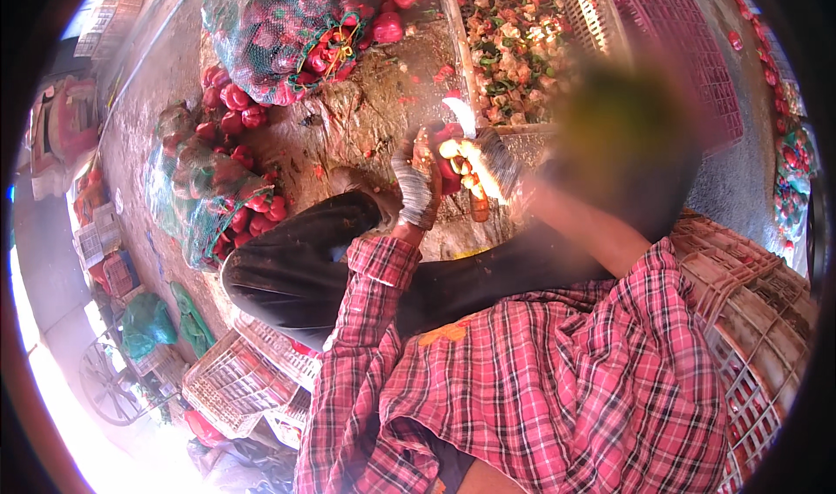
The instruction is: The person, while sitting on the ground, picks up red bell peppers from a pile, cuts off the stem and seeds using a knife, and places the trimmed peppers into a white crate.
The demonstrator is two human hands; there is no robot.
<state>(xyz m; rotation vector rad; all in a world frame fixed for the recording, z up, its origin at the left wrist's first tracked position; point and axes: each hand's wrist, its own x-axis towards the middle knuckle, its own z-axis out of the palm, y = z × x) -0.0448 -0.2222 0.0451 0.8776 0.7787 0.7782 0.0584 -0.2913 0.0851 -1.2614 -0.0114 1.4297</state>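
Note:
My left hand [418, 180], in a grey striped glove, is closed round a red bell pepper [448, 134], partly hidden by the fingers. My right hand [495, 165], gloved as well, sits close beside it. It grips a knife [461, 114] whose curved blade shines white with glare and points up beside the pepper. The end of its brownish handle sticks out below the fist. Bright light washes out the right fingers. Just beyond my hands stands a pale plastic crate [464, 54], holding many cut pepper cores with green stems [514, 45].
Green net sacks of red peppers [279, 37] [196, 176] lie on the left, with loose red peppers [235, 98] around them. A pink crate [688, 50] stands at the far right. White crates [239, 381] [740, 320] flank me. A yellow-green blur covers part of the right side.

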